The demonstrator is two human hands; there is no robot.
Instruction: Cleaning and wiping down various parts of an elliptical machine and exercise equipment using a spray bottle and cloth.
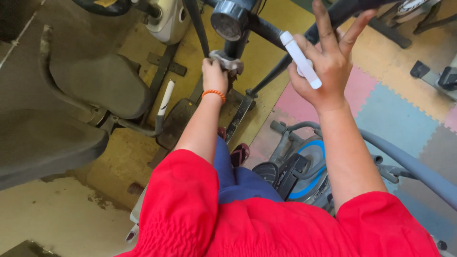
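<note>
A grey padded exercise-machine seat (102,83) fills the left of the view, standing on a worn yellow floor mat (266,52), with pastel interlocking foam floor tiles (395,109) to the right. A grey and blue exercise bike (309,166) sits low between the person's arms, its curved grey handlebar (414,166) sweeping toward the lower right. Ahead rises the black tubular frame of a machine (266,28), its bars crossing at a round grey hub (228,21).

The left hand (214,76), with an orange bead bracelet (213,93) on the wrist, is clenched on a crumpled pale grey cloth (227,61) and presses it against the black frame just below the hub, a hold that suits rubbing the metal.

The right hand (326,66) is raised beside the upper bar. Its thumb and palm pin a slim white plastic bottle (300,59), held slantwise with the capped end up and to the left, while the fingers (323,24) splay free. That loose grip keeps the bottle close by without tying up the whole hand.
</note>
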